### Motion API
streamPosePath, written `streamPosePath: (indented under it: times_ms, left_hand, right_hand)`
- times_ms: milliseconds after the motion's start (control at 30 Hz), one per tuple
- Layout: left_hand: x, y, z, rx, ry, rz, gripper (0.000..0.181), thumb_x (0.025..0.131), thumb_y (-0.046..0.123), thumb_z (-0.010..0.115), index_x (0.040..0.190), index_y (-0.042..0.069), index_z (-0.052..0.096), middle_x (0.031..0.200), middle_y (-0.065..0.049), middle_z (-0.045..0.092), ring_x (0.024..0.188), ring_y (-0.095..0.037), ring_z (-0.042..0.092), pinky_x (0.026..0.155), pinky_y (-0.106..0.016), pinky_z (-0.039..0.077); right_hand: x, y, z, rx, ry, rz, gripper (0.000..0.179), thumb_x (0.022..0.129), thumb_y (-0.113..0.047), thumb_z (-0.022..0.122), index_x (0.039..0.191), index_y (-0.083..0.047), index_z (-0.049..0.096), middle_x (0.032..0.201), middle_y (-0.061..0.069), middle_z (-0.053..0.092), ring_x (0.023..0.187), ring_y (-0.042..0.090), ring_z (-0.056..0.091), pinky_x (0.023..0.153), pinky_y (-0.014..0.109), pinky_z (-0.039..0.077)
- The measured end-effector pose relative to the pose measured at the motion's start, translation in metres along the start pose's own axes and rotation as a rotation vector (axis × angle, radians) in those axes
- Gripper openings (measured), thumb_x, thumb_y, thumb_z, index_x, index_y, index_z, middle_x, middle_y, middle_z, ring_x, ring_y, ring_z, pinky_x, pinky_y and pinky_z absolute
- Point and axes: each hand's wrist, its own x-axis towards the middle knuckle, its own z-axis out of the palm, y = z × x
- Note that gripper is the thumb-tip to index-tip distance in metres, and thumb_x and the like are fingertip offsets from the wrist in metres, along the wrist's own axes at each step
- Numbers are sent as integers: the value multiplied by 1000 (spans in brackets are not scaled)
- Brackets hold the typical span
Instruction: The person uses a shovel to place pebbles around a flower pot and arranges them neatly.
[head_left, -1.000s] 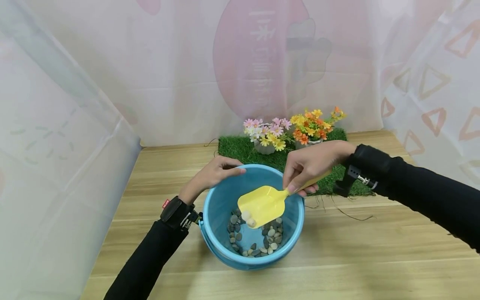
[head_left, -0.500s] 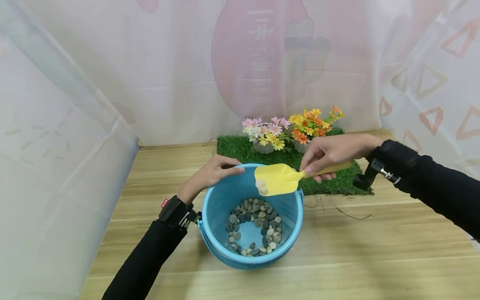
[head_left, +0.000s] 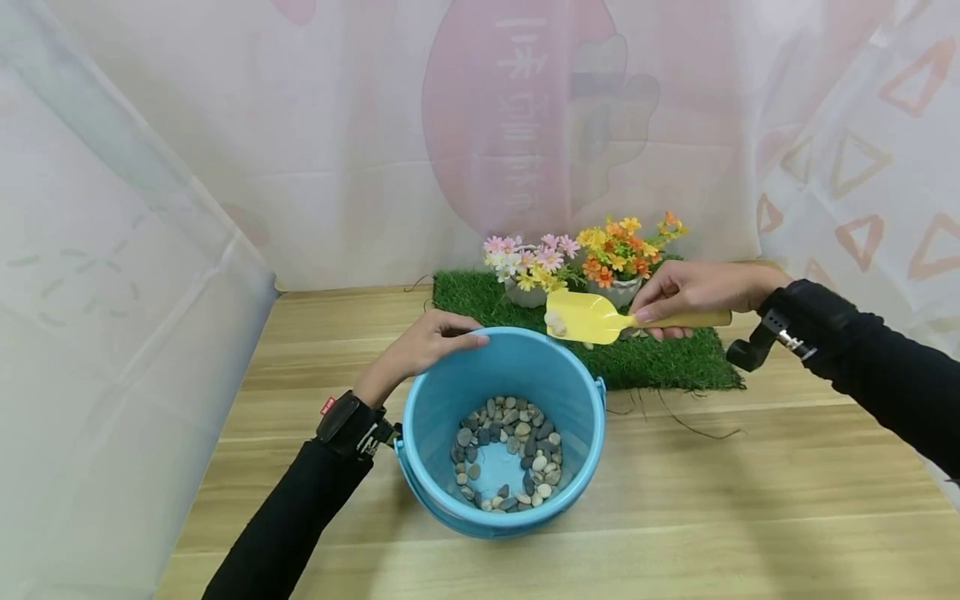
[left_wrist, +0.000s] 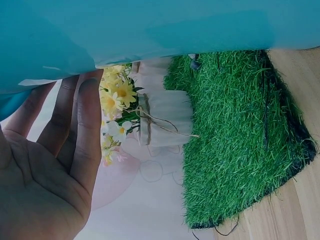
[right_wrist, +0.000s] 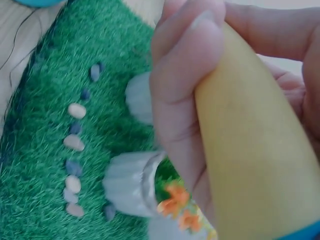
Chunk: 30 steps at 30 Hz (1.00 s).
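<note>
In the head view, my right hand (head_left: pixel 690 293) grips the wooden handle of a yellow hand shovel (head_left: pixel 588 317). A few pale pebbles (head_left: pixel 555 323) lie near the tip of its blade. The shovel is over the artificial grass mat, just beyond the bucket's far rim. In the right wrist view, the fingers wrap the handle (right_wrist: pixel 250 140). My left hand (head_left: pixel 423 348) holds the blue bucket (head_left: pixel 438 417) by its far-left rim, thumb on top. The left wrist view shows its fingers (left_wrist: pixel 90 115) against the bucket's outer wall. Grey and pale pebbles (head_left: pixel 536 442) ring the bucket's floor.
The green grass mat (head_left: pixel 660 362) lies behind the bucket on the wooden table (head_left: pixel 712 500). Two flower pots stand on it, one with pink and yellow flowers (head_left: pixel 536 260), one with orange flowers (head_left: pixel 618 250). The right wrist view shows a row of pebbles (right_wrist: pixel 74 142) on the grass.
My right hand has lifted the shovel with its pale pebbles out of the bucket and carried it right and away, over the mat. My left hand stays on the rim.
</note>
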Motion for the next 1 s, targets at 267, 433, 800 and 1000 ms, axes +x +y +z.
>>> streamPosePath:
  times_ms: [267, 433, 800, 1000]
  left_hand:
    - [0, 1, 0, -9, -10, 2, 21, 94, 31, 55, 105, 19, 68, 91, 2, 66, 79, -15, 61, 69, -36, 50]
    - [0, 1, 0, -7, -8, 7, 22, 94, 32, 55, 104, 18, 68, 90, 1, 65, 78, -14, 60, 69, -36, 50]
    - [0, 2, 0, -7, -11, -10, 21, 94, 32, 55, 104, 20, 68, 90, 2, 65, 78, -14, 60, 69, -36, 50]
    - [0, 2, 0, -10, -6, -18, 22, 94, 33, 55, 104, 20, 68, 90, 0, 66, 78, -15, 61, 69, -36, 50]
  right_hand:
    - [1, 31, 7, 30, 58, 68, 24, 98, -21, 48, 95, -6, 65, 79, 16, 60, 62, 35, 51, 58, 37, 48]
    - [1, 49, 14, 40, 67, 89, 24, 98, -22, 47, 101, -7, 65, 81, 15, 60, 66, 37, 51, 61, 39, 48]
    - [15, 80, 34, 91, 92, 126, 25, 99, -22, 46, 103, -6, 65, 86, 24, 58, 69, 39, 52, 63, 39, 48]
    - [30, 88, 48, 96, 126, 164, 30, 98, -26, 47, 106, -3, 64, 87, 19, 60, 72, 40, 53, 66, 41, 48]
